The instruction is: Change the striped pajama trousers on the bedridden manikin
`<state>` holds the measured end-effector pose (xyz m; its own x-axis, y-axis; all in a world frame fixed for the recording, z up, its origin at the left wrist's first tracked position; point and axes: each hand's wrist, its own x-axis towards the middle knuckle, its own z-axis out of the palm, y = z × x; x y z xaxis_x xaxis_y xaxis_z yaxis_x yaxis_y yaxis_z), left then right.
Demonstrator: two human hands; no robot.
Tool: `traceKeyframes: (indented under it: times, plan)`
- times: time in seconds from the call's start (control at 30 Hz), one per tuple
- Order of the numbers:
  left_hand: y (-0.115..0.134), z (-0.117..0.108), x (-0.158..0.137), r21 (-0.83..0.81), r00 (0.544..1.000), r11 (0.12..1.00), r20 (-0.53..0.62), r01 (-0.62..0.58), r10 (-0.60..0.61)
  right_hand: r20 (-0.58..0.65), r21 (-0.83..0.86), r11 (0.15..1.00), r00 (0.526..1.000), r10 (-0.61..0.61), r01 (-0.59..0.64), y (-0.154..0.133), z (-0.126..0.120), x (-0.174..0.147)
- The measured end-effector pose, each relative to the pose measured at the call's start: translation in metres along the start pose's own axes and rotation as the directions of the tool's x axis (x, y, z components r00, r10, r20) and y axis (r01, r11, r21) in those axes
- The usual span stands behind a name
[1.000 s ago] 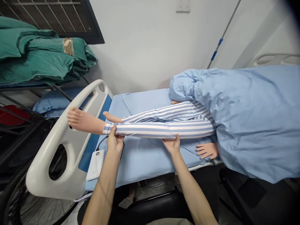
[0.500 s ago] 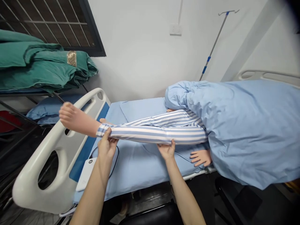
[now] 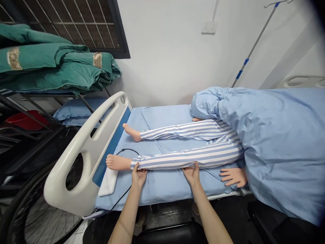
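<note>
Presently, the near leg [image 3: 165, 162] lies at frame centre, apart from the far leg [image 3: 172, 131]; whether the bed [image 3: 165, 188] fully carries it, I cannot tell. Half-curled left hand [image 3: 138, 176] and right hand [image 3: 192, 174] hold it, not yet letting go.

Passable between the two striped trouser legs [image 3: 175, 160], over bare blue sheet [image 3: 162, 146], and again along the strip between the far leg [image 3: 175, 131] and the wall [image 3: 162, 61]. Blocked at the foot end by the footboard [image 3: 93, 152], and cramped around the near foot [image 3: 118, 162] by the white device [image 3: 108, 183] and black cable [image 3: 123, 196]. Hemmed in opposite by the bulky quilt [image 3: 274, 135] and the mannequin's hand [image 3: 235, 177] beside the near thigh [image 3: 223, 152].
</note>
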<state>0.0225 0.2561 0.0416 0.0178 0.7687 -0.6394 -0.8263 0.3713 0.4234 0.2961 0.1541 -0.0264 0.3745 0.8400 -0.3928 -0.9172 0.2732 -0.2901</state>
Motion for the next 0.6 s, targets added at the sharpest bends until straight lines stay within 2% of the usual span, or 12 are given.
traceKeyframes:
  times: [0.23, 0.4, 0.47, 0.6]
  plan:
    - [0.005, 0.005, -0.008, -0.025, 0.999, 1.0, 0.045, -0.007, 0.008, -0.026, -0.031, 1.0, 1.0, 0.001, -0.002, -0.003, 0.013, -0.007]
    - [0.023, 0.033, -0.027, -0.053, 0.971, 0.99, 0.192, -0.133, 0.141, 0.035, -0.021, 1.0, 0.999, 0.008, -0.008, -0.011, 0.039, -0.01]
    - [0.033, 0.054, -0.042, -0.049, 0.928, 0.98, 0.313, -0.195, 0.2, 0.04, -0.007, 1.0, 0.999, -0.005, 0.006, -0.017, 0.056, -0.013]
    - [0.052, 0.107, -0.081, -0.005, 0.779, 0.943, 0.563, -0.332, 0.277, 0.067, 0.057, 0.998, 0.997, -0.024, 0.021, -0.037, 0.096, -0.025]
